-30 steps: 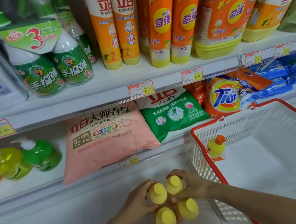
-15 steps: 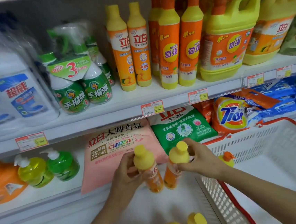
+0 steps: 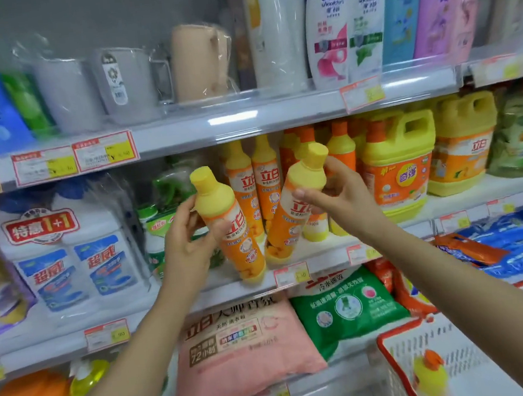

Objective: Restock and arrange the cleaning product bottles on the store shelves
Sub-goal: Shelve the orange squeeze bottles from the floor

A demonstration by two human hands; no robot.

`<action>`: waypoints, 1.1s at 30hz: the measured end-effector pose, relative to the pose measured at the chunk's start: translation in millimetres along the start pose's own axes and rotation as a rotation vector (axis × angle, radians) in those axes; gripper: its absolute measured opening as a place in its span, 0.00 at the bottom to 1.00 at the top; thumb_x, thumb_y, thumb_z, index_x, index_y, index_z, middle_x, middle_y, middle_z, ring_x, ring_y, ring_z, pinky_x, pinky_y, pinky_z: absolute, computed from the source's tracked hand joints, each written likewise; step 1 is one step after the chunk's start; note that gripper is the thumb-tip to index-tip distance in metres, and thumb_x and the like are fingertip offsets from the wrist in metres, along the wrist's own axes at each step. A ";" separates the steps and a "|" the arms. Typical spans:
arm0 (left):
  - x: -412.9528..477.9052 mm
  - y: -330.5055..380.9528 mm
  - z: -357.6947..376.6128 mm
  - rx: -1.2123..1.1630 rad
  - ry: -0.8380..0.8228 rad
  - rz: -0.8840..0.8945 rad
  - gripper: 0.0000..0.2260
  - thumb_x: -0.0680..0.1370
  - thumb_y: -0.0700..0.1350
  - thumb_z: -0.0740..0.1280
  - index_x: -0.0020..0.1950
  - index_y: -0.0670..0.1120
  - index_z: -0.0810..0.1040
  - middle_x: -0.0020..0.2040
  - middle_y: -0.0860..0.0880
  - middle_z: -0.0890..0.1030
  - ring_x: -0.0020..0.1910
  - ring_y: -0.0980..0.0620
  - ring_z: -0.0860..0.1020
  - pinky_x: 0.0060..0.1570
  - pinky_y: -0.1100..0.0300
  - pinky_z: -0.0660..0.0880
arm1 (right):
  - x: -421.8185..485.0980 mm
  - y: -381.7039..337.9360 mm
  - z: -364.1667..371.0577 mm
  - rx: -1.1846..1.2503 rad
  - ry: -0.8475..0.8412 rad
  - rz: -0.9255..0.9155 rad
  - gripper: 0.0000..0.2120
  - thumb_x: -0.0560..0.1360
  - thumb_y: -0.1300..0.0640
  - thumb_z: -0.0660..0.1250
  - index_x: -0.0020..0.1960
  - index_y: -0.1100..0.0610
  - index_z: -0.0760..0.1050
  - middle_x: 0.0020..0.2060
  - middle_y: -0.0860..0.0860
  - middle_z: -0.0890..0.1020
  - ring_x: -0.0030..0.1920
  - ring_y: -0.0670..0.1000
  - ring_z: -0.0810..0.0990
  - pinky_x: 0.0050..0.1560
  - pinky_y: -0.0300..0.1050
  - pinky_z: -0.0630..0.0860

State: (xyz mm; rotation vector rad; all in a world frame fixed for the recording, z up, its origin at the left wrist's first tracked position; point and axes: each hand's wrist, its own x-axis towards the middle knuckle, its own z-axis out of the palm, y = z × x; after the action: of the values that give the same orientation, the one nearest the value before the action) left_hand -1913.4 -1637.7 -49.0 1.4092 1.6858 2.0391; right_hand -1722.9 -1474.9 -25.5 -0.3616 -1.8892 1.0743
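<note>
The left fingers curl round the left bottle, the right fingers round the right bottle; both are orange, yellow-capped, labelled 立白 and tilted. The left hand and right hand hold them up before the middle shelf, arms outstretched, near matching shelved bottles.

left arm: bare, raised from lower left | left hand: curled round a yellow-capped orange plastic bottle | right arm: bare, raised from lower right | right hand: thumb and fingers grip a second yellow-capped orange plastic bottle
</note>
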 end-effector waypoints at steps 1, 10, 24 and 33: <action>8.5 -0.9 -0.4 0.009 0.006 0.010 0.27 0.71 0.46 0.73 0.69 0.43 0.72 0.59 0.51 0.81 0.57 0.60 0.79 0.49 0.68 0.76 | 9.5 1.3 1.0 -0.006 0.001 -0.008 0.19 0.73 0.55 0.75 0.61 0.54 0.74 0.50 0.49 0.85 0.51 0.47 0.84 0.46 0.42 0.80; 47.1 -32.0 14.8 0.119 -0.004 -0.003 0.24 0.75 0.44 0.73 0.71 0.50 0.72 0.63 0.48 0.79 0.60 0.55 0.79 0.58 0.59 0.78 | 50.9 37.2 16.2 -0.265 0.045 0.023 0.24 0.67 0.30 0.69 0.56 0.43 0.76 0.45 0.40 0.83 0.48 0.45 0.82 0.51 0.60 0.78; 87.8 -61.2 56.2 0.471 0.074 0.036 0.27 0.77 0.60 0.62 0.74 0.51 0.67 0.66 0.47 0.78 0.63 0.47 0.77 0.61 0.43 0.76 | 53.0 61.9 63.9 -0.549 0.109 0.076 0.32 0.73 0.55 0.74 0.72 0.55 0.62 0.59 0.55 0.81 0.57 0.59 0.81 0.51 0.54 0.78; 56.8 -58.8 59.1 0.671 0.041 0.000 0.37 0.78 0.52 0.69 0.80 0.43 0.52 0.76 0.42 0.61 0.74 0.45 0.62 0.71 0.52 0.63 | 21.4 89.4 55.7 -0.529 0.055 0.050 0.38 0.73 0.55 0.75 0.76 0.57 0.58 0.67 0.53 0.77 0.66 0.54 0.77 0.61 0.53 0.76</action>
State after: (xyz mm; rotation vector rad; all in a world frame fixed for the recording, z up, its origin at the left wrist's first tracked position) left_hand -1927.4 -1540.0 -70.3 1.5175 2.5296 1.5602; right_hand -1795.3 -1439.6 -96.6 -0.7311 -2.1059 0.5721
